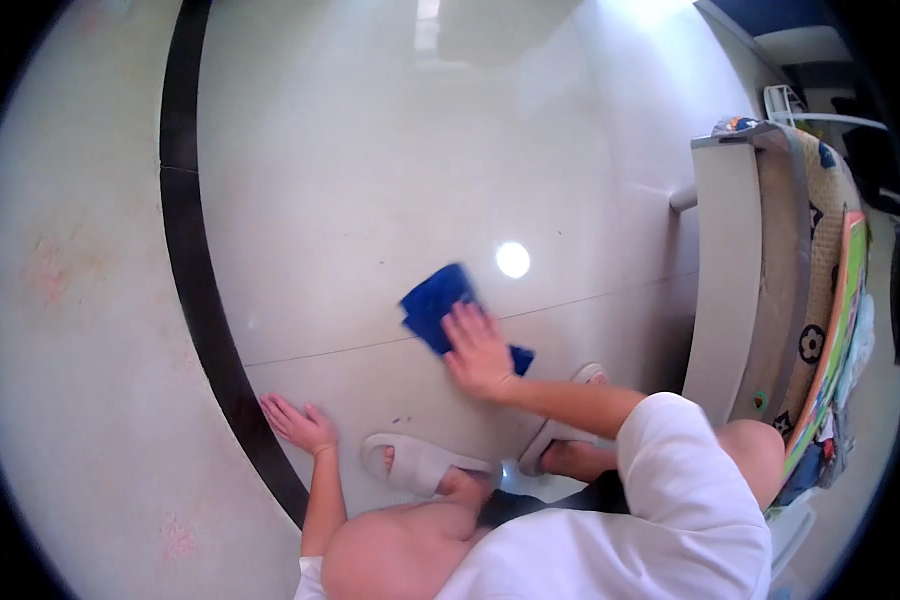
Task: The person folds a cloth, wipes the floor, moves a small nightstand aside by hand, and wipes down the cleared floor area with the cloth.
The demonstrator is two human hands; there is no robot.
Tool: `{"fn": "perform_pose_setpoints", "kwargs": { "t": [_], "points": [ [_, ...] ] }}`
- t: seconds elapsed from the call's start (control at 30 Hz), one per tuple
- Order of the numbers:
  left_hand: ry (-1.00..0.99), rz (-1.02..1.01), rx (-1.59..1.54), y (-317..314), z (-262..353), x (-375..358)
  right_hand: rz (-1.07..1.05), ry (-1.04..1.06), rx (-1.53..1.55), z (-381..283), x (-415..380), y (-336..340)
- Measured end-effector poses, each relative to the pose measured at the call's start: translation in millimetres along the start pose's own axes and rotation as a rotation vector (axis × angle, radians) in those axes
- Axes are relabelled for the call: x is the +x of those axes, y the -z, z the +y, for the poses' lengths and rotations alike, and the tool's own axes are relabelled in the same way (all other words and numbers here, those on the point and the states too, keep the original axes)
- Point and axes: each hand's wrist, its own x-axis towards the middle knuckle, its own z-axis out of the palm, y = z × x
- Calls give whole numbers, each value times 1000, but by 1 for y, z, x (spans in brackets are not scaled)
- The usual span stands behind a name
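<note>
A dark blue cloth [432, 304] lies on the glossy pale floor tiles [370, 180]. My right hand [478, 350] rests flat on top of it, fingers spread and pointing up toward its upper part; a corner of the cloth shows beside the wrist. Off to the left, my left hand [302, 423] lies on the floor with its fingers out, the tips at the edge of the dark floor strip [202, 290]. It holds nothing.
My feet in light slippers [415, 466] are just below the hands. At the right stands a bed-like frame [722, 270] with a patterned mat [813, 300] and a leg [683, 199]. A white rack [785, 103] is beyond it.
</note>
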Motion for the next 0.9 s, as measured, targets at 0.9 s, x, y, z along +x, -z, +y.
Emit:
{"fn": "perform_pose_setpoints", "kwargs": {
  "t": [0.9],
  "points": [
    [-14, -11, 31, 2, 0, 2, 758, -1216, -264, 169, -24, -2]
  ]
}}
